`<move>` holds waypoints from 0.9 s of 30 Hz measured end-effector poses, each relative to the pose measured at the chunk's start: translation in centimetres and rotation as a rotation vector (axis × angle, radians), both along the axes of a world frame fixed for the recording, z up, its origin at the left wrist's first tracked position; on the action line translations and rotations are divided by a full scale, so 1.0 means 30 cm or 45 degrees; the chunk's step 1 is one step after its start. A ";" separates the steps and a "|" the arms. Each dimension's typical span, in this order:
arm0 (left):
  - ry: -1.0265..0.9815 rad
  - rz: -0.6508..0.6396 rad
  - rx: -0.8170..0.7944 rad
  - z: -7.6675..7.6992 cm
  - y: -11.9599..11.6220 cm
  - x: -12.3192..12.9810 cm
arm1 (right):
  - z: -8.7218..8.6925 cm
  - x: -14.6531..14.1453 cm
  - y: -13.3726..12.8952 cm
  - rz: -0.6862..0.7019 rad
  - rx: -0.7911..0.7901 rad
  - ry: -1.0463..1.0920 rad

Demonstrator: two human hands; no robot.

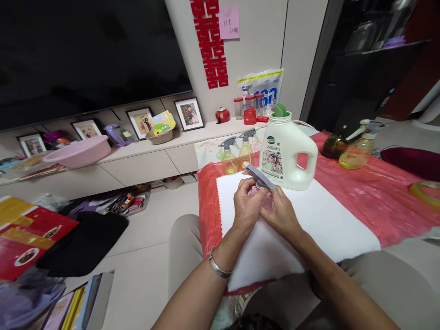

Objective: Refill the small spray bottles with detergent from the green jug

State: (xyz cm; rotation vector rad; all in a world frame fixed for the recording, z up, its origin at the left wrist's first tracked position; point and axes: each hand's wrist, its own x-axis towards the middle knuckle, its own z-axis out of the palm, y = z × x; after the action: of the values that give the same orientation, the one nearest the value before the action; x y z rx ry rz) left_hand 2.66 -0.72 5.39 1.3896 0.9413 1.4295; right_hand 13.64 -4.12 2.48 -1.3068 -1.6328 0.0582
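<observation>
Both hands are closed round a small pinkish clear spray bottle [267, 202] with a grey spray head [258, 176], held above a white cloth. My left hand [246, 204] wraps the bottle's left side and neck. On the other side, my right hand [282, 211] grips it just below the spray head. The nozzle points up and to the left. Much of the bottle is hidden by the fingers. Just behind the hands stands a large pale green jug [288, 153], its mouth open with a green scoop-like cap in it. The white cloth [330, 220] lies over red plastic sheeting [371, 197].
Two yellowish spray bottles [230, 160] with grey heads stand left of the jug. More bottles [354, 156] are at the right, near a tape roll [426, 192]. Behind is a low cabinet [137, 165] with photo frames, a pink basin [80, 153] and red-lidded jars [238, 108].
</observation>
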 end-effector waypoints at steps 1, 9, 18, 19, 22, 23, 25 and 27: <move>-0.015 -0.042 0.004 -0.003 0.003 -0.004 | 0.002 0.002 -0.002 0.009 -0.021 0.002; -0.181 -0.237 -0.032 0.003 0.011 -0.026 | 0.008 0.008 -0.011 0.048 -0.053 -0.009; 0.089 -0.401 0.077 0.032 0.036 -0.067 | -0.012 0.005 -0.007 0.044 -0.011 -0.028; 0.101 -0.427 0.073 0.034 0.042 -0.071 | -0.013 0.006 -0.008 0.042 -0.010 -0.029; 0.163 -0.490 0.115 0.042 0.061 -0.085 | -0.011 0.006 -0.010 0.049 -0.013 -0.033; 0.196 -0.496 0.149 0.046 0.066 -0.090 | -0.010 0.007 -0.010 0.054 -0.013 -0.034; 0.269 -0.481 0.235 0.057 0.073 -0.100 | -0.007 0.006 -0.011 0.060 -0.012 -0.034; 0.348 -0.452 0.309 0.070 0.077 -0.108 | -0.008 0.007 -0.010 0.061 -0.009 -0.037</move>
State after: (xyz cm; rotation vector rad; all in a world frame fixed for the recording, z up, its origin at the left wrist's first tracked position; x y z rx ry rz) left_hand -0.57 1.59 7.48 1.8639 0.6557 1.1285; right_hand 13.84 -4.43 2.25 -1.2794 -1.6898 0.0746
